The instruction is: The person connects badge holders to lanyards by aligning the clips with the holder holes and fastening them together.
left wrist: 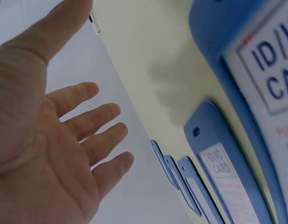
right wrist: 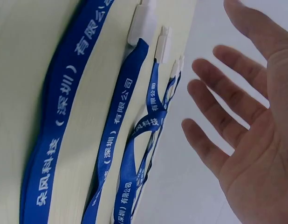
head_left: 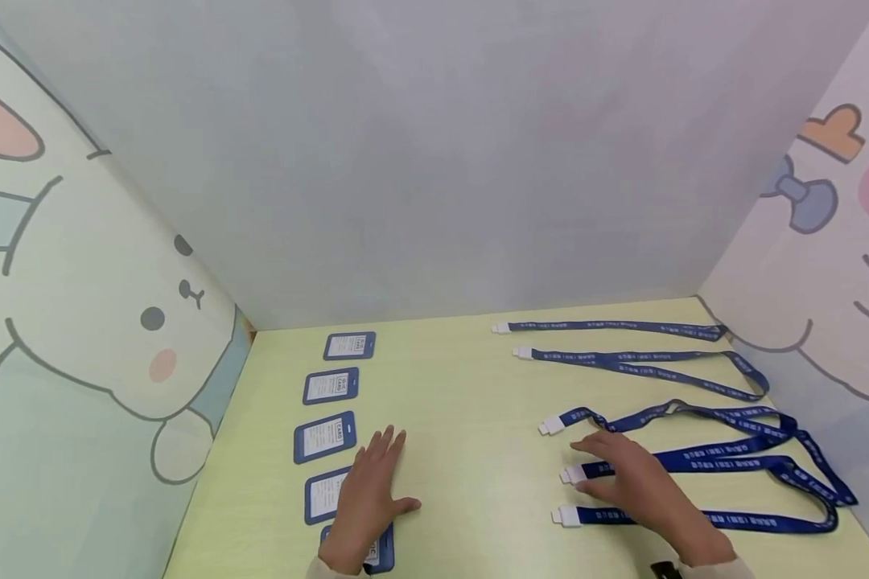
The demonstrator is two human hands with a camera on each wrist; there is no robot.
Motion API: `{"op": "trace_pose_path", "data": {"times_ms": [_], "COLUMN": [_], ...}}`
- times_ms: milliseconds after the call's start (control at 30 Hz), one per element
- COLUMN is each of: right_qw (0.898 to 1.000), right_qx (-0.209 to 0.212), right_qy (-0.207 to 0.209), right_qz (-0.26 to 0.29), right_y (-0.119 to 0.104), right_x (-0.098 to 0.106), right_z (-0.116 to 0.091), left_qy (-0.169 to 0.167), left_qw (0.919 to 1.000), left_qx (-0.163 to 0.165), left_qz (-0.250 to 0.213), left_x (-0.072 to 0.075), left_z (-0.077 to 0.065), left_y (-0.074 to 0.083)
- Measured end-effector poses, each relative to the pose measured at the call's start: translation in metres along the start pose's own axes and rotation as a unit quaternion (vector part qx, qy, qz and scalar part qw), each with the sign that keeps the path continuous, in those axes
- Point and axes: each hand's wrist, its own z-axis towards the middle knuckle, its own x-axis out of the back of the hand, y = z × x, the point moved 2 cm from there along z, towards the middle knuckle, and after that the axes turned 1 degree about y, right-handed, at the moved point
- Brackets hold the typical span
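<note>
Nearest, over the pale yellow table [head_left: 471,498], a left hand [head_left: 369,498] and a right hand [head_left: 633,481], both spread wide with fingers loosely extended and thumbs apart, holding nothing. Set well apart, seemingly to keep one beside each column of goods. Under the left wrist, partly hidden, the nearest card holder [head_left: 385,555]; just beyond, partly behind the same hand, the second card holder [head_left: 322,497]. Beneath the right wrist, the nearest lanyard [head_left: 746,521], straight across; next, under the palm, the second lanyard [head_left: 710,464], with a white clip [head_left: 571,474] visible between thumb and fingertips yet apparently untouched, judging by the right wrist view. Past the right fingertips, the third lanyard [head_left: 724,412], crumpled and tangled-looking at the far right. Ahead and leftward of the left hand, the third card holder [head_left: 324,438], fourth card holder [head_left: 331,387] and fifth card holder [head_left: 350,346], spaced out perhaps for picking up singly. Farther right, beyond reach of the fingers as now held, the fourth lanyard [head_left: 608,357] and fifth lanyard [head_left: 615,326], clip ends inward, probably for easy access. Last, a grey back wall [head_left: 434,177].
</note>
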Motion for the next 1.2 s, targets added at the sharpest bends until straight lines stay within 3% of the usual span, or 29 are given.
{"op": "trace_pose_path", "data": {"times_ms": [233,367,600,900,1200], "right_qw": [0.999,0.998,0.998,0.997,0.997], "right_qx": [-0.006,0.001,0.018,-0.023,0.011], "right_qy": [-0.049,-0.062,-0.063,-0.079,-0.081], "right_qz": [0.010,0.006,-0.014,0.007,-0.012], "right_y": [0.005,0.007,0.007,0.008,0.011], "right_x": [-0.005,-0.008,-0.012,-0.024,-0.033], "right_z": [-0.010,-0.014,-0.022,-0.030,-0.034], "left_qy": [-0.024,-0.041,-0.075,-0.088,-0.122], "left_qw": [0.9997,0.9990,0.9962,0.9944,0.9895], "left_qx": [-0.001,0.016,0.043,0.055,0.044], "left_qz": [-0.004,-0.005,-0.008,-0.020,-0.063], "left_x": [0.004,0.002,-0.004,-0.004,-0.009], "left_z": [-0.010,-0.015,-0.022,-0.037,-0.048], "left_y": [-0.003,-0.005,-0.011,-0.018,-0.023]}}
